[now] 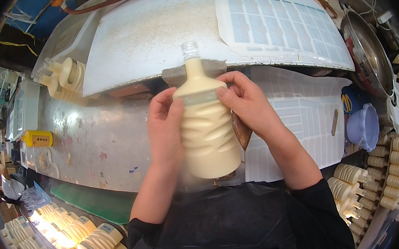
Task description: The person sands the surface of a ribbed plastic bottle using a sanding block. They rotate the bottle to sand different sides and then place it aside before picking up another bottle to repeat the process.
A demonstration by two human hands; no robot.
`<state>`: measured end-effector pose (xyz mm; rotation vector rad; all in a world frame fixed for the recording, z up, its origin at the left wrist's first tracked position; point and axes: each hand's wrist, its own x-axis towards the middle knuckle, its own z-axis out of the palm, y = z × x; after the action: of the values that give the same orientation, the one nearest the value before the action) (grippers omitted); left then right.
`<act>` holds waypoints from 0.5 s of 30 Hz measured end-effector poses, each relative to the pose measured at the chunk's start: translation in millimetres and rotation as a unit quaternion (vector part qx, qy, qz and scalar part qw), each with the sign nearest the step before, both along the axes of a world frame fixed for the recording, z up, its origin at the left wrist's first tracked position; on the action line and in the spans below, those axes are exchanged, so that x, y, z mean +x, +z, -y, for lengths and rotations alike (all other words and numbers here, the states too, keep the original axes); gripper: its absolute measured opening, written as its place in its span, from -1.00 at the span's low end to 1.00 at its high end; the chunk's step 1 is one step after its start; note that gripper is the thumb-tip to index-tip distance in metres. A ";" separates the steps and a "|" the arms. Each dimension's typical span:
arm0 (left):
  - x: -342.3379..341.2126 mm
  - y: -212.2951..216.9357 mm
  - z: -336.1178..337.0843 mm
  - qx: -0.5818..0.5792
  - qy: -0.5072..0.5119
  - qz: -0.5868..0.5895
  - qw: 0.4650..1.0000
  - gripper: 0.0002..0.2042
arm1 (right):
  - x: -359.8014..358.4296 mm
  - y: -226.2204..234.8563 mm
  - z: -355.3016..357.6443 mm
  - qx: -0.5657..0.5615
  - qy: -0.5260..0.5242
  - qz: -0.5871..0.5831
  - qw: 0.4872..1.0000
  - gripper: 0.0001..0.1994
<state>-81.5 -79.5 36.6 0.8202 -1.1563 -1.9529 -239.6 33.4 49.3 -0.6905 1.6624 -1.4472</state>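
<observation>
A cream-coloured bottle (210, 140) with a clear threaded neck and wavy ridged sides stands tilted in front of me, its neck pointing away. Around its shoulder runs a greyish, see-through strip (201, 98), which looks like a decal. My left hand (164, 123) is closed against the bottle's left side, thumb at the strip's left end. On the other side, my right hand (247, 99) grips the shoulder, its thumb pressing the strip's right end. Below the right palm a flat brown pointed piece (241, 132) juts out beside the bottle; whether the hand holds it is unclear. A grey block (174, 75) shows behind the neck.
Printed decal sheets (268, 22) lie on the raised white board (160, 33), with more sheets (302, 120) on the right. A lilac bucket (363, 126) and metal basin (368, 50) stand at right, a yellow bottle (38, 138) at left. Several cream bottles (99, 240) lie lower left.
</observation>
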 end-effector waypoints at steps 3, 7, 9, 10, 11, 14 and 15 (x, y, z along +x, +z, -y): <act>0.2 -0.7 0.3 0.000 0.000 -0.002 1.000 -0.75 | -0.6 -3.0 -0.6 -0.001 0.002 -0.011 1.000 -0.70; 0.4 -0.4 0.4 0.004 0.001 -0.007 1.000 -0.75 | -0.1 -4.1 0.3 -0.006 -0.001 -0.005 1.000 -0.70; 0.5 0.7 0.6 0.007 0.001 -0.001 1.000 -0.75 | 0.1 -3.2 0.6 -0.007 -0.002 0.000 1.000 -0.71; 0.4 1.4 0.6 0.008 -0.001 0.001 1.000 -0.75 | 0.2 -2.3 0.4 -0.004 -0.001 0.000 1.000 -0.71; -0.2 2.1 0.2 0.015 0.002 0.001 1.000 -0.74 | 0.2 -1.2 0.0 -0.001 -0.001 -0.001 1.000 -0.72; -2.8 3.0 -1.1 0.025 0.002 0.007 1.000 -0.72 | 2.0 -3.9 0.7 -0.024 -0.014 0.023 0.999 -0.72; -2.5 1.7 -1.3 0.022 0.000 0.011 1.000 -0.73 | 2.1 -5.1 0.3 -0.037 -0.021 0.036 0.998 -0.72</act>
<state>-83.9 -78.2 38.3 0.8668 -1.1311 -1.9794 -237.5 33.1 44.2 -0.6400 1.5849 -1.5517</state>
